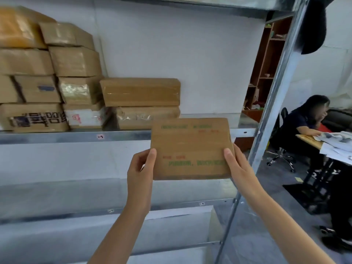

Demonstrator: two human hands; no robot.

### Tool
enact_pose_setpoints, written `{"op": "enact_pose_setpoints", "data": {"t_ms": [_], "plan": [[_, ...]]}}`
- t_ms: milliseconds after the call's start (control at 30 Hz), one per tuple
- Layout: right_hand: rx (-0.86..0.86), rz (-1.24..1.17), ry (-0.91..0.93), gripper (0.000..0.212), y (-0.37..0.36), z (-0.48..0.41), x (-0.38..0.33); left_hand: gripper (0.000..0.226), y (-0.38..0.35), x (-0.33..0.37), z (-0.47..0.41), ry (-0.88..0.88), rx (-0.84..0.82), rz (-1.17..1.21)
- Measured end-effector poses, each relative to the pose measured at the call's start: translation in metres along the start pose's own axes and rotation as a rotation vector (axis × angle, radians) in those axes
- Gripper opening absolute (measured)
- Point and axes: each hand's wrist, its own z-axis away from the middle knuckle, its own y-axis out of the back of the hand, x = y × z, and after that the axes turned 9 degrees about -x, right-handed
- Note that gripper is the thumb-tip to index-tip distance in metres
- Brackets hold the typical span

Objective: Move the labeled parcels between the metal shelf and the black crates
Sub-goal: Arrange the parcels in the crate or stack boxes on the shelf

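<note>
Brown cardboard fills the middle of the view: a flat parcel (191, 149) with green and red print, held up in front of the metal shelf (57, 137), its upper part overlapping the shelf's front lip. The left hand (140, 168) grips the parcel's left edge, thumb on the face and fingers curled behind; the right hand (238, 164) grips the right edge the same way. By its height and position, the step in hand looks like carrying one parcel to or from the shelf. Which way cannot be told, and the black crates are out of view. If it is going on, the next move calls for lifting it over the lip and sliding it onto the bare stretch of board to the right of the two-high stack (140, 92). That gap, between the stack and the slanted steel upright (274, 103), looks wide enough for the parcel laid flat. The taller pile (74, 61) at the left leaves no room on that side. Two edges need minding — the lip behind the parcel and the upright near the right hand's knuckles. Off to the right, well apart, a seated person (304, 122) works at a desk (308, 139).
</note>
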Motion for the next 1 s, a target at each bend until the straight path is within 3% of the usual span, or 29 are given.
{"op": "enact_pose_setpoints", "data": {"t_ms": [400, 567, 700, 867, 1000], "plan": [[-0.14, -0.035, 0.133, 0.021, -0.125, 0.029, -0.023, 0.017, 0.158, 0.013, 0.054, -0.071, 0.031, -0.112], [-0.245, -0.095, 0.162, 0.034, -0.183, 0.052, -0.032, 0.016, 0.222, 0.018, 0.092, -0.068, 0.251, -0.191], [-0.269, -0.014, 0.164, 0.026, -0.235, 0.068, -0.04, 0.023, 0.28, 0.026, 0.128, -0.027, 0.34, -0.208], [-0.46, -0.069, 0.148, 0.022, -0.309, 0.086, -0.054, 0.032, 0.34, 0.032, 0.179, 0.01, 0.454, -0.181], [-0.625, -0.188, 0.072, 0.019, -0.362, 0.097, -0.065, 0.016, 0.383, 0.035, 0.212, 0.019, 0.581, -0.1]]}}
